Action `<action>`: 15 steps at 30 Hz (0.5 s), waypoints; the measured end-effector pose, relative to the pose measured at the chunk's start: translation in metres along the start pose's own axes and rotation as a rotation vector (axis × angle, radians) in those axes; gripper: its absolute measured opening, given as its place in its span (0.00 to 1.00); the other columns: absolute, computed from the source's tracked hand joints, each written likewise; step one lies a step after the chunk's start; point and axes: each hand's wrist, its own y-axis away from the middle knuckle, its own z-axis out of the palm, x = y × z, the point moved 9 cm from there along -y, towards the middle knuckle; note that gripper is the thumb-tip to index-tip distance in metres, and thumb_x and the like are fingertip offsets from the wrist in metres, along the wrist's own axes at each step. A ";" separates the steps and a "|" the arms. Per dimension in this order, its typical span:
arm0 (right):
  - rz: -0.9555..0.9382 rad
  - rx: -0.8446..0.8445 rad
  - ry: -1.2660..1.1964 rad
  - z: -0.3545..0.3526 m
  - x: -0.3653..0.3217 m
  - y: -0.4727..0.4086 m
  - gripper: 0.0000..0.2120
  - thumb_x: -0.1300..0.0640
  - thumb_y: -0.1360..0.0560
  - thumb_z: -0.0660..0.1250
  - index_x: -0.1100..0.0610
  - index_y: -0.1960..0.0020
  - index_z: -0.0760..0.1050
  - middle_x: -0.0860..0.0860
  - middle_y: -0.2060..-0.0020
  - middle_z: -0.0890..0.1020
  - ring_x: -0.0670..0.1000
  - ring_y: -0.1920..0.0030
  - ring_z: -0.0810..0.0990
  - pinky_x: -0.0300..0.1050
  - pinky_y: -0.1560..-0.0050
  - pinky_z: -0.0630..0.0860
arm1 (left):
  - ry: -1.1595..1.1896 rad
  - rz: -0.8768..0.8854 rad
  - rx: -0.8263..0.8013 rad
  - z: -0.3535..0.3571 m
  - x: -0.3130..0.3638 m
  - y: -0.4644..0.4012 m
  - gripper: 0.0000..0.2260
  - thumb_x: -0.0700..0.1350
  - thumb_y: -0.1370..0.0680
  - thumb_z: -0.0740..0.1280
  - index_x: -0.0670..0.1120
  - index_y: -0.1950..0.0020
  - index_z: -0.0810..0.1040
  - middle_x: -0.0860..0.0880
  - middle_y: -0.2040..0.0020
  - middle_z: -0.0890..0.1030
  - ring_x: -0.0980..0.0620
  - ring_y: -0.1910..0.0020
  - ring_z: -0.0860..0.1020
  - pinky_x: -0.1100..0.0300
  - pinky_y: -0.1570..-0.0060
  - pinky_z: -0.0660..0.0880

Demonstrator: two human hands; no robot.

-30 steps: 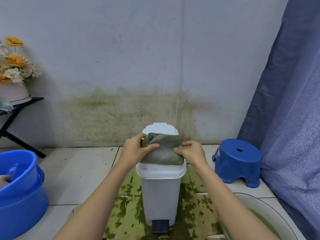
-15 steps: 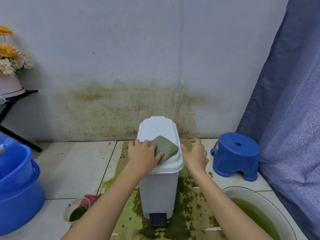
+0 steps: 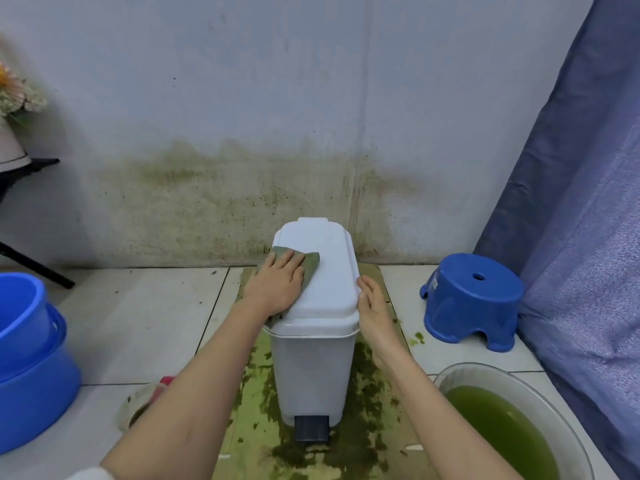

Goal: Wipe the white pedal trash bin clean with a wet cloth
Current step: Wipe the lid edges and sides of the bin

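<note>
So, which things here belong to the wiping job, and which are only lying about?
Belong to the job:
white pedal bin
green cloth, pressed on the lid by the left hand
right hand, steadying the bin's side

Only lying about:
blue stool
blue tubs
basin of green water
flowers

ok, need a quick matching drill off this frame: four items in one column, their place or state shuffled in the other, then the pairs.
Things:
1. green cloth
2. right hand
3. blue stool
4. clear basin

Places or states:
A. holds murky green water, near right
B. flat against the right side of the white bin lid
C. upside down on the floor, right of the bin
D. pressed on the left part of the lid under the left hand

Pairs: 1-D, 2-B, 3-C, 4-A
</note>
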 end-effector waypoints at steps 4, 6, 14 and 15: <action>0.007 0.015 0.033 -0.008 -0.004 -0.003 0.19 0.63 0.18 0.52 0.54 0.28 0.61 0.48 0.29 0.67 0.44 0.33 0.65 0.34 0.39 0.62 | 0.081 -0.184 0.212 0.003 0.012 0.038 0.29 0.57 0.18 0.46 0.43 0.22 0.49 0.45 0.21 0.49 0.45 0.24 0.51 0.52 0.26 0.48; 0.025 0.047 0.086 -0.007 -0.007 -0.003 0.20 0.65 0.19 0.51 0.54 0.28 0.61 0.48 0.30 0.68 0.46 0.34 0.67 0.36 0.40 0.63 | 0.061 -0.239 0.322 0.001 0.017 0.069 0.31 0.60 0.19 0.47 0.42 0.22 0.50 0.42 0.22 0.52 0.41 0.27 0.58 0.52 0.29 0.55; -0.182 0.300 0.651 0.018 -0.067 -0.015 0.17 0.56 0.19 0.54 0.55 0.31 0.65 0.53 0.38 0.76 0.54 0.33 0.66 0.51 0.33 0.57 | 0.090 -0.174 0.365 -0.011 0.011 0.088 0.22 0.51 0.17 0.50 0.42 0.25 0.59 0.44 0.28 0.65 0.44 0.34 0.64 0.56 0.35 0.59; -0.187 0.254 0.715 0.029 -0.066 -0.019 0.19 0.54 0.19 0.53 0.56 0.29 0.63 0.53 0.33 0.72 0.54 0.30 0.64 0.51 0.32 0.57 | 0.121 -0.175 0.348 -0.012 0.008 0.081 0.22 0.51 0.17 0.50 0.43 0.25 0.60 0.44 0.28 0.66 0.44 0.33 0.64 0.55 0.34 0.59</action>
